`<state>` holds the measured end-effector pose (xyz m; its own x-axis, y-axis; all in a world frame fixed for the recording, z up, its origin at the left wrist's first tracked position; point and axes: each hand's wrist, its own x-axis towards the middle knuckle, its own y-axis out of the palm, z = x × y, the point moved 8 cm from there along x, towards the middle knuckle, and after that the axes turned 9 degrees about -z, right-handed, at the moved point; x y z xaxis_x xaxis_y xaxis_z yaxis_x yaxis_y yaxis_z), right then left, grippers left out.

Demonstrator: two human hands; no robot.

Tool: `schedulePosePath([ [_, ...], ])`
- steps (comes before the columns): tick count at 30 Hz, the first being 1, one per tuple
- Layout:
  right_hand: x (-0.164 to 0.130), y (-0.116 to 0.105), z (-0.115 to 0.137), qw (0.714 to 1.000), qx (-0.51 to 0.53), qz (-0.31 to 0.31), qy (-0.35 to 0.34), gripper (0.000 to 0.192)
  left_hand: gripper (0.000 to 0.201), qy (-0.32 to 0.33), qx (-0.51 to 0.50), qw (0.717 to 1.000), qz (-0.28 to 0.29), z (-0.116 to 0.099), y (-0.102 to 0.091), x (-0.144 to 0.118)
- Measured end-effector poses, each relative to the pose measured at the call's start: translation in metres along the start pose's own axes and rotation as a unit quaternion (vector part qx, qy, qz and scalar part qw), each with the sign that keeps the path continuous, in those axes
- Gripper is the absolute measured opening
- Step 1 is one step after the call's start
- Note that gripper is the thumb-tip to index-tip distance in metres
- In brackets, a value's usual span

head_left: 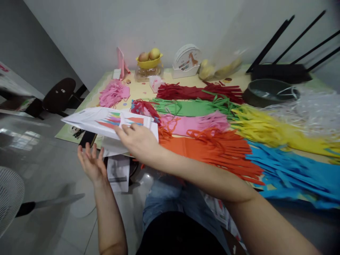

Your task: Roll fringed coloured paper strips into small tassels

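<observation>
Because the white printed sheet (106, 122) juts out past the near left edge of the table (138, 90) with nothing under its outer end, it seems best handled with a flat, light press and a slow slide, so that it neither creases nor drags along the cut paper beside it. The right hand (139, 141) reaches across the body and lies on the sheet's near right part, its fingers (122, 130) stretched forward and nearly straight, pressing on the paper rather than curled round it; whether a thumb pinches the edge from below I cannot tell. The left hand (91, 163) hangs below and to the left of the sheet, palm turned up, fingers spread wide and holding nothing, close under the overhanging paper but apart from it. A second white paper (118, 173) shows lower down, beneath the table's edge. Just right of the sheet lie the orange fringe strips (212, 148), touching or nearly touching the right wrist, with pink strips (196, 124), green strips (191, 106) and blue strips (292, 173) spread beyond.
</observation>
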<state>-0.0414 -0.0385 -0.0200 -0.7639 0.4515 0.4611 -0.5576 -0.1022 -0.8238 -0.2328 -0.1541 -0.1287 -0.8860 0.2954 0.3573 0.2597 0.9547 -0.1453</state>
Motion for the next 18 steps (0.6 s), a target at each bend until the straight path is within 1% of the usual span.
schedulePosePath([
  [1, 0.012, 0.013, 0.005, 0.999, -0.017, 0.027, -0.027, 0.038, 0.058, -0.004, 0.016, 1.000, 0.016, 0.011, 0.004, 0.001],
  [2, 0.025, 0.026, 0.003, 0.997, -0.023, 0.056, -0.046, 0.036, 0.060, -0.006, 0.037, 0.999, 0.025, 0.021, 0.007, 0.001],
  [3, 0.038, 0.036, -0.004, 0.995, -0.022, 0.079, -0.053, 0.037, 0.062, -0.006, 0.061, 0.998, 0.022, 0.028, 0.009, 0.001],
  [4, 0.053, 0.042, -0.019, 0.996, -0.021, 0.080, -0.044, 0.039, 0.066, 0.001, 0.088, 0.996, 0.010, 0.031, 0.009, 0.001],
  [5, 0.070, 0.042, -0.040, 0.998, -0.025, 0.049, -0.014, 0.041, 0.069, 0.021, 0.118, 0.993, -0.007, 0.029, 0.010, 0.000],
  [6, 0.086, 0.040, -0.064, 0.999, -0.032, 0.006, 0.027, 0.043, 0.070, 0.054, 0.147, 0.988, -0.016, 0.023, 0.013, -0.003],
  [7, 0.099, 0.040, -0.089, 0.996, -0.045, -0.024, 0.068, 0.047, 0.066, 0.095, 0.172, 0.981, -0.005, 0.012, 0.021, -0.008],
  [8, 0.108, 0.044, -0.113, 0.992, -0.060, -0.029, 0.103, 0.054, 0.061, 0.141, 0.194, 0.970, 0.029, 0.001, 0.033, -0.015],
  [9, 0.114, 0.053, -0.132, 0.989, -0.073, -0.009, 0.129, 0.063, 0.055, 0.185, 0.220, 0.954, 0.081, -0.010, 0.048, -0.024],
  [10, 0.116, 0.065, -0.148, 0.985, -0.084, 0.023, 0.148, 0.071, 0.052, 0.218, 0.247, 0.933, 0.144, -0.018, 0.065, -0.035],
  [11, 0.114, 0.077, -0.160, 0.981, -0.089, 0.056, 0.166, 0.076, 0.052, 0.236, 0.272, 0.910, 0.207, -0.022, 0.080, -0.047],
  [12, 0.109, 0.090, -0.169, 0.976, -0.090, 0.083, 0.179, 0.077, 0.053, 0.244, 0.300, 0.885, 0.259, -0.023, 0.092, -0.058],
  [13, 0.103, 0.100, -0.174, 0.974, -0.086, 0.099, 0.187, 0.074, 0.055, 0.247, 0.329, 0.863, 0.292, -0.022, 0.100, -0.066],
  [14, 0.097, 0.109, -0.178, 0.973, -0.080, 0.104, 0.190, 0.071, 0.056, 0.250, 0.357, 0.845, 0.308, -0.021, 0.105, -0.073],
  [15, 0.092, 0.114, -0.179, 0.975, -0.072, 0.102, 0.185, 0.068, 0.055, 0.255, 0.380, 0.832, 0.313, -0.020, 0.107, -0.077],
  [16, 0.089, 0.118, -0.181, 0.978, -0.063, 0.095, 0.175, 0.067, 0.053, 0.264, 0.396, 0.823, 0.311, -0.019, 0.109, -0.080],
  [18, 0.086, 0.116, -0.185, 0.984, -0.052, 0.081, 0.151, 0.068, 0.045, 0.291, 0.405, 0.813, 0.300, -0.018, 0.109, -0.083],
])
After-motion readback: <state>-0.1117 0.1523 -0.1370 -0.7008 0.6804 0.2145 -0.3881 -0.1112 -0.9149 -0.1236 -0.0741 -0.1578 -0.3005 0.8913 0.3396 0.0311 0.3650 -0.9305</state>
